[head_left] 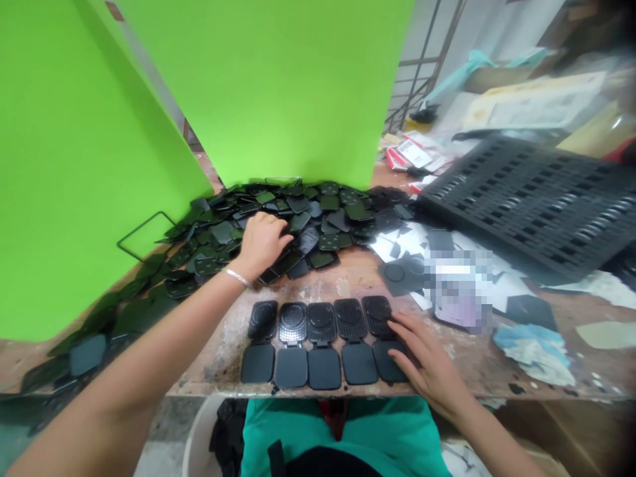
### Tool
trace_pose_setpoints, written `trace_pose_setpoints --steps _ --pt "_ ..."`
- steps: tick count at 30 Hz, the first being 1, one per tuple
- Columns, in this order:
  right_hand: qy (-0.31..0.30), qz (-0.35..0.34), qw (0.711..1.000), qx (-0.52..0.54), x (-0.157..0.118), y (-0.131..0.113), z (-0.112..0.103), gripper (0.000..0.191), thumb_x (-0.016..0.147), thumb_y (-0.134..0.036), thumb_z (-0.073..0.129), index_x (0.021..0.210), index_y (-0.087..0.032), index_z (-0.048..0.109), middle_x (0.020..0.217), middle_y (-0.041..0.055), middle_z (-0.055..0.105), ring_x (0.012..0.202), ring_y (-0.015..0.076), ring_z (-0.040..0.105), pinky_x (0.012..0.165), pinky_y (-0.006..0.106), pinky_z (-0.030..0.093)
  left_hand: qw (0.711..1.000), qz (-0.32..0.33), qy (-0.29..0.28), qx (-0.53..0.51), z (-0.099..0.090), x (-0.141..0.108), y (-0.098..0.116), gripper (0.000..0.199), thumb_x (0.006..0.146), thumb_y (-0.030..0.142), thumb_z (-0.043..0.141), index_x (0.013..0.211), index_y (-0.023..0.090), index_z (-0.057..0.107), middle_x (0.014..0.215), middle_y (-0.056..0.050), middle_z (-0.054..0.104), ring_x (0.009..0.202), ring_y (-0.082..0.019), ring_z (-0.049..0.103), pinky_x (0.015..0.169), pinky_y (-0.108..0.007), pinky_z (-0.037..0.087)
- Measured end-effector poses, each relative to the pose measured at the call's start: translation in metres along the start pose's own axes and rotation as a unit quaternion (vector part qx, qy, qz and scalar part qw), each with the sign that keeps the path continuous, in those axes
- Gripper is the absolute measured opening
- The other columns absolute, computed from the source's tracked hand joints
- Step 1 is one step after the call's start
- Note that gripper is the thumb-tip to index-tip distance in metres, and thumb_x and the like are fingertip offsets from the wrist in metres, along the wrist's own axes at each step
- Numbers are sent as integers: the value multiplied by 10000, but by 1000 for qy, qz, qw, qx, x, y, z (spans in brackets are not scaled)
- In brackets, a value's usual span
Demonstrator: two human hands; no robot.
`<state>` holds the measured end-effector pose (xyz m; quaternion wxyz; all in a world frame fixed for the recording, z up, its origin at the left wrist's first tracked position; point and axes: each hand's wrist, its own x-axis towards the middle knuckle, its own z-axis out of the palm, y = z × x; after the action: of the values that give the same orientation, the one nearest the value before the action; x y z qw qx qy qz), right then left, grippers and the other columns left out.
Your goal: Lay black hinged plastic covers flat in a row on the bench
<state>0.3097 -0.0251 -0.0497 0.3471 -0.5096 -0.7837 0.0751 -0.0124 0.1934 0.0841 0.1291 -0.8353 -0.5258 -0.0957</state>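
Under the left hand, a heap of black plastic covers spreads across the bench; fingers curl down into the heap, though whether they grip a piece cannot be told. Right hand lies flat and loose, fingertips touching the rightmost of five hinged black cases, which lie opened in a row between both hands at the near bench edge. Beyond the right hand sits a black slotted tray; just right of it, crumpled blue cloth.
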Motion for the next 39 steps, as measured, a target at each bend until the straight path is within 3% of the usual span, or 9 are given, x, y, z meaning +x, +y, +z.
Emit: trace_pose_setpoints --steps 4,10,17,23,27,30,33,36,39 --pt "0 -8 1000 -5 0 1 -1 448 954 -286 547 1397 -245 491 1385 151 562 1328 310 506 1046 531 493 999 27 -32 30 11 16 25 253 906 331 624 1060 138 678 1069 -149 668 1106 -329 513 917 -436 400" --pt "6 0 1000 10 2 0 -2 385 951 -309 553 1326 -225 570 1351 155 591 1306 304 529 1042 519 502 991 70 -105 50 28 20 61 226 913 322 611 1013 123 646 1018 -152 674 1028 -295 565 863 -370 422" --pt "4 7 999 32 5 -3 -7 327 960 -303 545 1260 -190 609 1341 168 590 1320 303 506 1046 510 501 982 -16 -164 88 35 33 69 332 947 308 533 1156 52 545 988 -227 686 981 -329 628 748 -334 454" --pt "8 3 999 42 1 1 -4 308 956 -295 556 1242 -196 612 1341 168 586 1304 310 518 1041 530 495 978 -45 -186 86 27 38 87 348 909 85 438 1233 -16 514 998 -249 692 945 -318 685 768 -347 485" --pt "7 -1 999 42 -1 3 -2 299 954 -289 564 1233 -192 610 1336 169 586 1288 309 530 1041 527 495 980 -59 -174 82 0 38 97 314 906 47 402 1139 11 609 1022 -244 693 1004 -323 678 817 -373 499" --pt "10 -4 999 40 -2 3 -2 285 954 -278 564 1223 -195 608 1329 166 588 1273 308 540 1029 523 501 982 -63 -160 76 -26 32 88 286 888 66 451 1050 66 687 1015 -205 707 1006 -327 676 845 -401 510" --pt "7 -9 999 35 -3 5 -1 279 957 -281 559 1219 -196 603 1326 164 589 1262 310 546 1015 525 508 987 -71 -132 67 -42 21 65 327 876 125 505 1141 151 696 1046 -147 719 1023 -321 669 873 -420 516" --pt "3 -18 999 29 -4 8 1 277 958 -279 559 1219 -197 597 1327 161 586 1248 307 553 1011 520 509 993 -82 -78 24 -39 11 40 379 849 164 553 1200 217 687 1065 -99 734 1021 -301 671 901 -407 517" --pt "7 -25 999 22 -5 10 3 271 957 -276 559 1215 -202 594 1315 154 591 1226 300 567 1008 512 509 994 -100 -28 -18 -29 11 22 380 850 175 547 1200 210 693 1060 -95 744 995 -297 682 909 -407 520"
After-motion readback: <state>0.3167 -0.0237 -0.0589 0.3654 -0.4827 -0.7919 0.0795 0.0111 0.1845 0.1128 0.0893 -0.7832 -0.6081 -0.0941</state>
